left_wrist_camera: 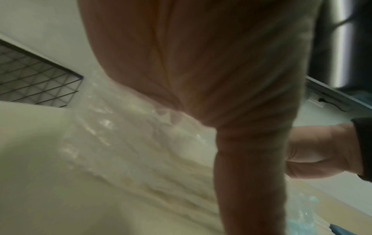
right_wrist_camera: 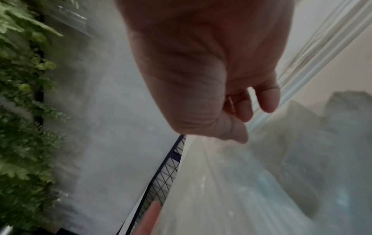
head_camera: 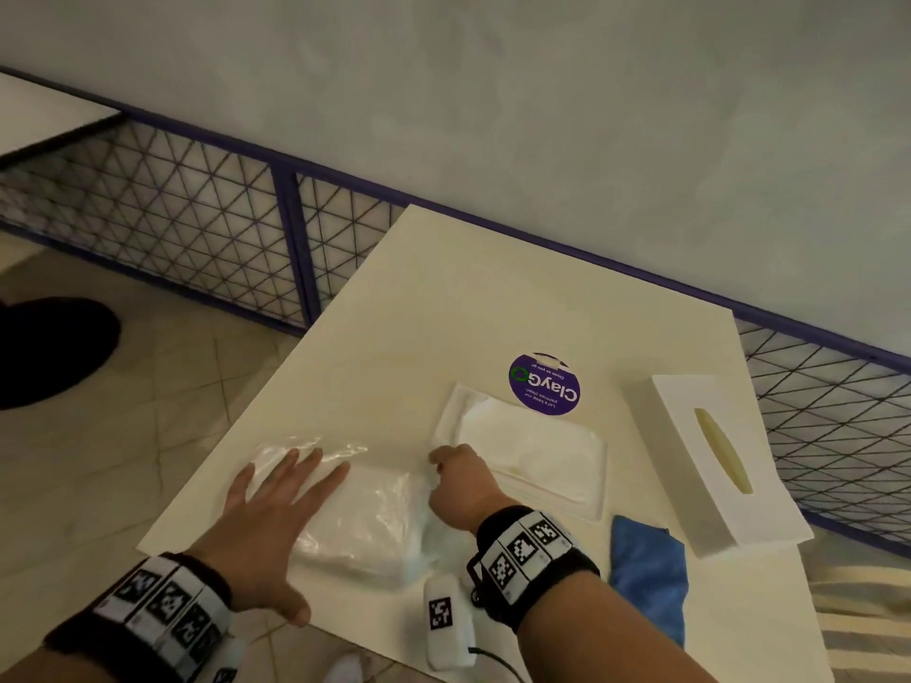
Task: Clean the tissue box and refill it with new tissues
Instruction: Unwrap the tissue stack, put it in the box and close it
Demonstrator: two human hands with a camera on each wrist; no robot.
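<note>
A clear plastic pack of new tissues (head_camera: 365, 515) lies on the white table (head_camera: 443, 308) near its front edge. My left hand (head_camera: 281, 495) lies flat on the pack's left end with straight, spread fingers. My right hand (head_camera: 456, 478) has its fingers curled at the pack's right end and pinches the wrapper (right_wrist_camera: 261, 159). The tissue box's white base tray (head_camera: 522, 451) with old tissues in it lies just behind the right hand. The white box cover (head_camera: 710, 460) with its slot stands at the right.
A blue cloth (head_camera: 650, 574) lies at the table's front right. A round purple sticker (head_camera: 544, 384) is behind the tray. A small white tagged device (head_camera: 446, 618) sits at the front edge. A purple mesh railing (head_camera: 197, 214) and a grey wall run behind the table.
</note>
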